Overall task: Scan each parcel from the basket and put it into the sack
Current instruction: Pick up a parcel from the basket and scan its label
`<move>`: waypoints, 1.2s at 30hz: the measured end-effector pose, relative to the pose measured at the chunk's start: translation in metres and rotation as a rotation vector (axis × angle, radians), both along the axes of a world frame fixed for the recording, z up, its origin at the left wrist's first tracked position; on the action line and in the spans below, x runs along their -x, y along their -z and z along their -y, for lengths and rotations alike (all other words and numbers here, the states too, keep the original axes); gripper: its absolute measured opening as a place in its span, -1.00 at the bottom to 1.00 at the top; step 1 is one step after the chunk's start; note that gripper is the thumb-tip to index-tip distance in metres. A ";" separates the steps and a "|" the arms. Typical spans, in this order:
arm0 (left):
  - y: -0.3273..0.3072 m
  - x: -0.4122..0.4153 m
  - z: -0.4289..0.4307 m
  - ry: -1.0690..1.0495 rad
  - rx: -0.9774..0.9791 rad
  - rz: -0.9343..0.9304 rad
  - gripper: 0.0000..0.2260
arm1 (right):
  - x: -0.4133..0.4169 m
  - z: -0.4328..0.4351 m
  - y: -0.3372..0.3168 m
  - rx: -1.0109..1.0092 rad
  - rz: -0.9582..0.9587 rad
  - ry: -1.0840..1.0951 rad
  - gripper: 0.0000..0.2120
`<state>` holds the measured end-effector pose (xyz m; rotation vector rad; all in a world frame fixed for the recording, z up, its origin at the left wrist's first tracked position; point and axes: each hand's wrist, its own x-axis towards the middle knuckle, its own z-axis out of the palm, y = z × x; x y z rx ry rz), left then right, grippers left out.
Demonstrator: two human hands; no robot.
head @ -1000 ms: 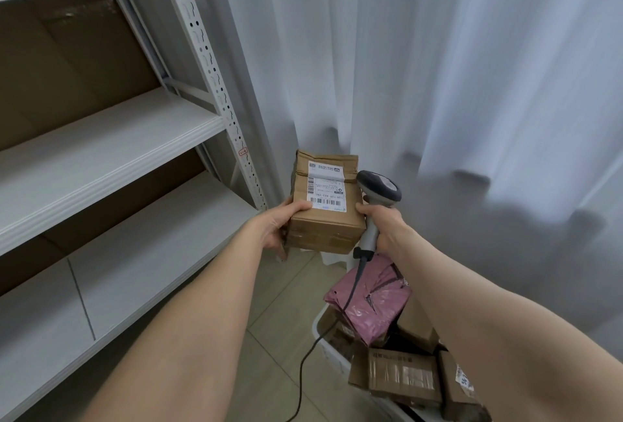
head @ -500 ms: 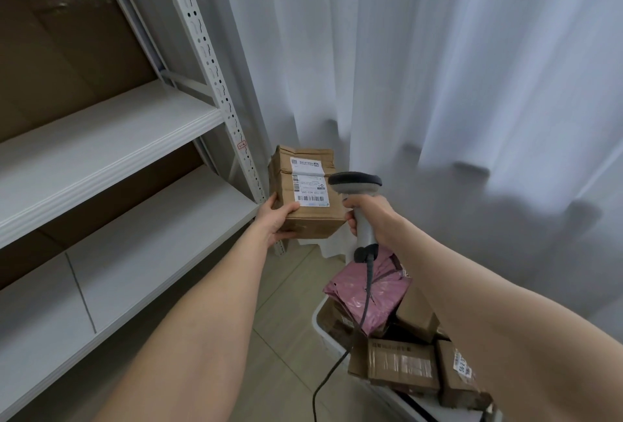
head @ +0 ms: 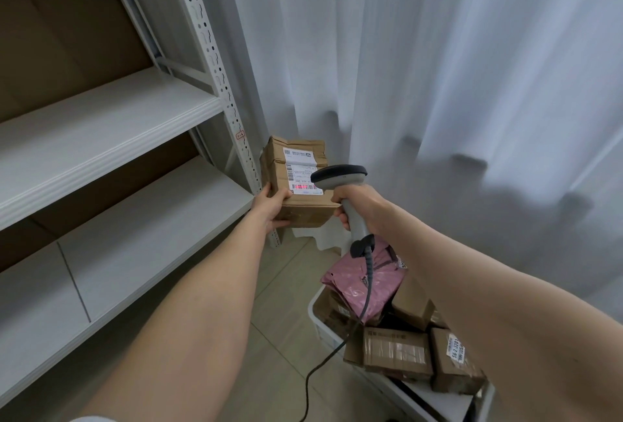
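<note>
Currently I am holding the box (head: 303,212) out in front of me, above the floor (head: 269,337) and just beside the shelf post (head: 215,61). My left hand (head: 271,207) is gripping its near left corner, thumb on top and fingers curled underneath. My right hand (head: 362,206) is wrapping fully round the handle of the scanner (head: 340,177), whose head is hovering just over the label (head: 301,170). A red line (head: 305,187) is lying across the barcode at the label's lower edge.

Risks noted:

1. Grip. I am carrying the box by one corner with one hand. If it is heavy at the far end, it is likely to be tipping away from me or slipping out.

2. Read. The scanner head is covering the label's right side from my view, so I cannot tell whether the line is spanning the whole barcode. A clipped code would be giving no read or a false one.

3. Cable (head: 365,300). It is hanging across the pink bag (head: 367,286) in the basket (head: 315,312). Swinging my right hand aside may be dragging it over the piled goods and pulling something out.

4. Sack. I am not seeing it clearly; a white fold is showing beneath the box, but I cannot tell what it is. Releasing blind risks the box landing on the floor.
</note>
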<state>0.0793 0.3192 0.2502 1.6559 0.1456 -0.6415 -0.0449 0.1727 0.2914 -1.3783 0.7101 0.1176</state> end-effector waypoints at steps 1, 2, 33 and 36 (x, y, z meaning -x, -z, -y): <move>0.000 -0.001 -0.001 0.003 -0.003 0.003 -0.51 | 0.000 -0.001 -0.002 -0.001 0.001 -0.003 -0.92; 0.000 -0.002 -0.002 0.005 -0.005 0.005 -0.51 | 0.000 -0.001 -0.004 -0.004 0.002 -0.007 -0.93; 0.007 -0.016 -0.012 -0.018 -0.055 0.003 -0.51 | 0.007 -0.013 -0.031 0.002 -0.024 -0.040 -0.91; 0.007 -0.016 -0.014 -0.024 -0.056 -0.002 -0.50 | 0.007 -0.015 -0.033 0.005 -0.029 -0.048 -0.92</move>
